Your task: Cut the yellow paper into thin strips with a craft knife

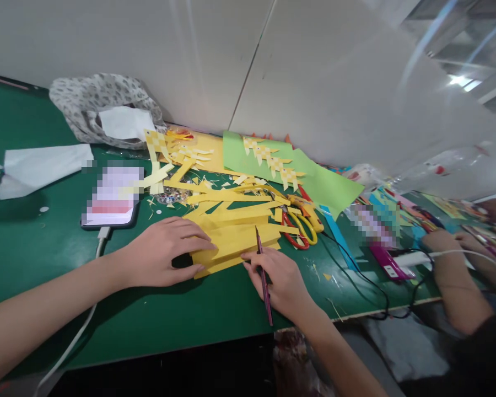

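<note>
From my head view, the yellow paper (233,234) lies in layered, folded sheets on the green surface (169,325), right in front of me, loose yellow strips (231,194) heaped just beyond it. I judge it light and fairly stiff, easy to crease or tear and apt to slide, so I'd press the layers flat from above and pick them up by their edges rather than squeeze the middle. My left hand (171,251) is spread, fingertips resting on the paper's left end and thumb apart near the close edge. My right hand (279,275) grips a slim purple tool (265,292) between its fingers, thumb and forefinger at the near edge; whether they pinch the paper too, I can't tell. The surface is littered with scraps, with red-handled scissors (300,244) to the right and a phone (114,190) to the left. A pale wall (182,66) stands behind, and another person's arm (454,275) rests farther right.
</note>
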`<move>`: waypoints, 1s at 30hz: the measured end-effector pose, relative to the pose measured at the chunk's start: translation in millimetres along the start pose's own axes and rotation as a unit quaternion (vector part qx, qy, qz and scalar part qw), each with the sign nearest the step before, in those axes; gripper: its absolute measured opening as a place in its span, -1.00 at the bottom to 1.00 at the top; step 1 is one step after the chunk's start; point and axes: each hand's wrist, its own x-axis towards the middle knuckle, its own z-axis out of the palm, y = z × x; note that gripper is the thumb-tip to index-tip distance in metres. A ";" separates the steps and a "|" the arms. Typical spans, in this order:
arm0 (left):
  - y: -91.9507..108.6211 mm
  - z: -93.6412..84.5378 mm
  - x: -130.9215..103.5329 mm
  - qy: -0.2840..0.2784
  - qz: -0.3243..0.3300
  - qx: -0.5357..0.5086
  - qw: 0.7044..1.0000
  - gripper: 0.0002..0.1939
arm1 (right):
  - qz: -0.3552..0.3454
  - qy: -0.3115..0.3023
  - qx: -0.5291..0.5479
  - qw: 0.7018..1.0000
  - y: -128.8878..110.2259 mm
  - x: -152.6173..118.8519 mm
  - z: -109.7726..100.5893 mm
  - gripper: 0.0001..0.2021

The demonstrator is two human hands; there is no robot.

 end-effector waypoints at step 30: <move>-18.8 -0.7 -2.7 -0.020 0.002 -0.045 0.999 -0.77 | 0.364 0.039 0.421 0.830 -25.4 48.2 19.2 -0.73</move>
